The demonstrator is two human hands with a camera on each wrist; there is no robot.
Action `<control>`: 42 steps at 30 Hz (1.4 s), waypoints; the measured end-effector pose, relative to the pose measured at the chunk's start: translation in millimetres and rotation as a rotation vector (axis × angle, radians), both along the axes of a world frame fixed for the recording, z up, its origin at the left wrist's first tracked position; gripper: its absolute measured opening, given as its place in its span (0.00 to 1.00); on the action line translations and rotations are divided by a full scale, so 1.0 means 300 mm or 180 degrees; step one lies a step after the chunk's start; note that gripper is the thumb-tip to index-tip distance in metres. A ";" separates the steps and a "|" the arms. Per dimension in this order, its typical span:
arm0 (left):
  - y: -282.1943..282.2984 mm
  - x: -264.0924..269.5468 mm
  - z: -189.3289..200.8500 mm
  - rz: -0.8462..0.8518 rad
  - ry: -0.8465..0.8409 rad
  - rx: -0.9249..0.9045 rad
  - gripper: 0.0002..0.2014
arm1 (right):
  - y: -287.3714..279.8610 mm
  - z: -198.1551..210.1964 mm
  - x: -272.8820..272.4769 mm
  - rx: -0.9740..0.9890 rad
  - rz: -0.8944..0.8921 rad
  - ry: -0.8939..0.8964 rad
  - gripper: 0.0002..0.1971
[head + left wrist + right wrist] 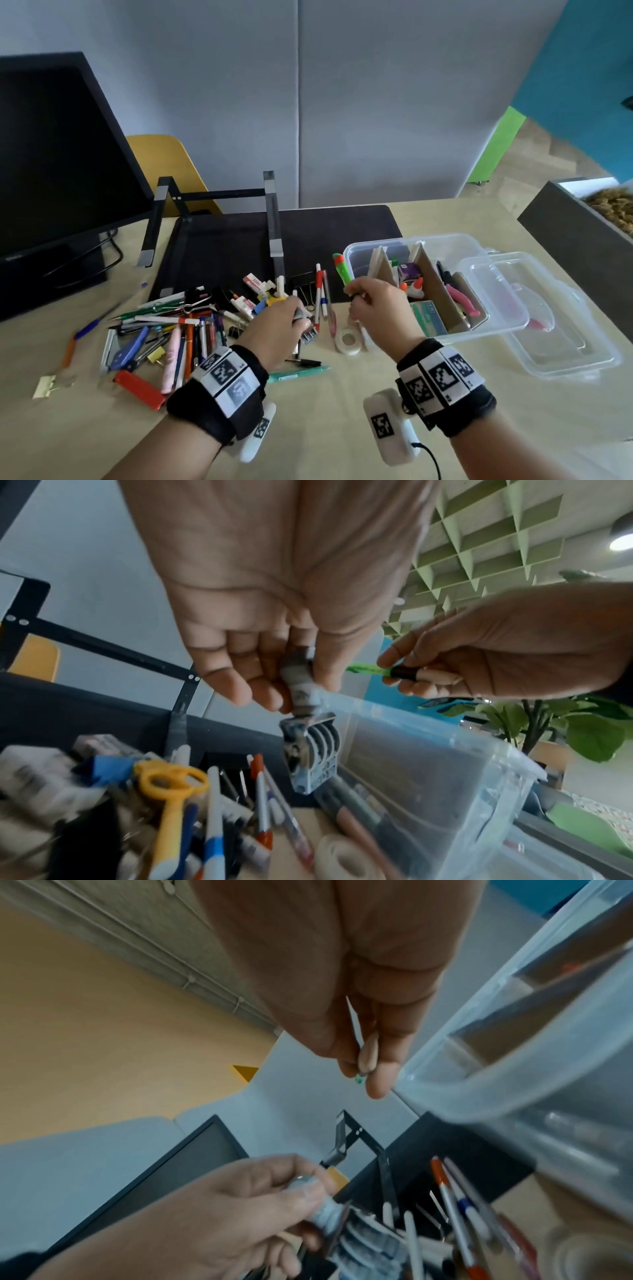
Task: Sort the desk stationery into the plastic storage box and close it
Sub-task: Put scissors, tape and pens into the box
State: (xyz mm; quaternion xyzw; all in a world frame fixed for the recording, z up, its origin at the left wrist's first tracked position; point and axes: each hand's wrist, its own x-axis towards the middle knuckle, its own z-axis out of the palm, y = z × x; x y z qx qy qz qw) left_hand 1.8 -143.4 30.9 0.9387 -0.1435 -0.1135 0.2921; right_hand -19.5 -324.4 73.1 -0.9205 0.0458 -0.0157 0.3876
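Observation:
A clear plastic storage box (356, 251) with cardboard dividers stands open at the right of the desk and holds several items. Its lid (565, 346) lies beside it on the right. My left hand (298, 317) grips a small dial stamp (313, 750) by its handle, just above the pile of pens (178, 329). My right hand (359, 296) pinches a green pen (342, 270) with an orange band, its tip angled up beside the box's left wall. In the right wrist view the pen's beige end (368, 1053) shows between my fingers.
A tape roll (347, 341), loose pens, binder clips, erasers and yellow scissors (167, 785) lie between my hands and the black mat (342, 222). A laptop stand (212, 212) and a monitor (51, 154) stand at the back left. A red case (138, 389) lies near the front.

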 end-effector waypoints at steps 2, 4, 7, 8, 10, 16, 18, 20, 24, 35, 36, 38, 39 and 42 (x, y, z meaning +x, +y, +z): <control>-0.028 0.000 0.040 0.0056 -0.0226 -0.0076 0.07 | -0.066 0.023 0.005 -0.0004 -0.0130 -0.0061 0.13; -0.061 -0.002 0.078 0.0137 -0.0414 -0.0250 0.09 | -0.136 0.034 0.009 -0.0062 -0.0240 -0.0014 0.14; -0.120 -0.007 0.122 0.0232 -0.0611 -0.0563 0.10 | -0.237 0.042 0.014 -0.0119 -0.0339 -0.0029 0.14; -0.144 -0.007 0.133 0.0261 -0.0669 -0.0638 0.10 | -0.274 0.040 0.017 -0.0128 -0.0374 -0.0021 0.13; -0.174 -0.004 0.145 0.0308 -0.0793 -0.0755 0.08 | -0.330 0.029 0.029 -0.0117 -0.0454 0.0046 0.13; -0.288 0.001 0.149 0.0469 -0.0912 -0.0807 0.05 | -0.535 -0.018 0.057 -0.0301 -0.0805 0.0318 0.18; -0.316 -0.001 0.147 0.0480 -0.0910 -0.0787 0.05 | -0.589 -0.029 0.064 -0.0418 -0.0845 0.0409 0.18; -0.338 -0.005 0.144 0.0489 -0.0895 -0.0731 0.05 | -0.628 -0.039 0.070 -0.0635 -0.0803 0.0503 0.17; -0.381 -0.017 0.135 0.0463 -0.0845 -0.0770 0.07 | -0.672 -0.063 0.086 -0.1013 -0.0626 0.0705 0.15; -0.487 -0.025 0.184 0.0409 -0.0918 -0.0699 0.05 | -0.667 -0.104 0.115 -0.2014 0.0078 0.0921 0.14; -0.495 -0.021 0.190 0.0376 -0.0917 -0.0687 0.05 | -0.671 -0.095 0.116 -0.2022 0.0087 0.0934 0.11; -0.514 -0.012 0.205 0.0279 -0.0951 -0.0608 0.06 | -0.685 -0.064 0.112 -0.1917 0.0027 0.0931 0.09; -0.526 -0.006 0.211 0.0223 -0.0968 -0.0567 0.07 | -0.695 -0.051 0.109 -0.1839 -0.0032 0.0854 0.11; -0.573 0.006 0.229 0.0051 -0.0997 -0.0510 0.09 | -0.736 -0.042 0.109 -0.1352 -0.0184 0.0353 0.11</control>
